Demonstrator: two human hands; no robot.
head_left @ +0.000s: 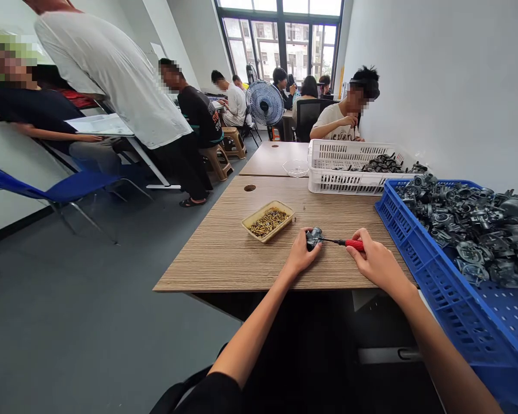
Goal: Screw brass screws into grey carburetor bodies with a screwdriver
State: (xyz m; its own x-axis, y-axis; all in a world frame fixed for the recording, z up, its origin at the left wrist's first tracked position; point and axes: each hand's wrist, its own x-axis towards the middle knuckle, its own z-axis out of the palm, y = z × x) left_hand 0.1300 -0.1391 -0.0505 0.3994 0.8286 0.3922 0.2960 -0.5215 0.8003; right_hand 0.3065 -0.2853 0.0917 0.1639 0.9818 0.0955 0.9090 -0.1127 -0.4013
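Note:
My left hand is closed around a small grey metal part, which looks like a carburetor body, just above the wooden table. In my right hand is a screwdriver with a red handle, gripped by thumb and fingers. Its dark shaft points left, and the tip meets the metal part; the exact contact spot is too small to make out. Left of my left hand stands a cream tray of small brass-coloured pieces.
A blue crate heaped with grey metal parts borders my right arm. Behind it a white basket holds darker parts. A person sits across the table. Other people and a fan are further back.

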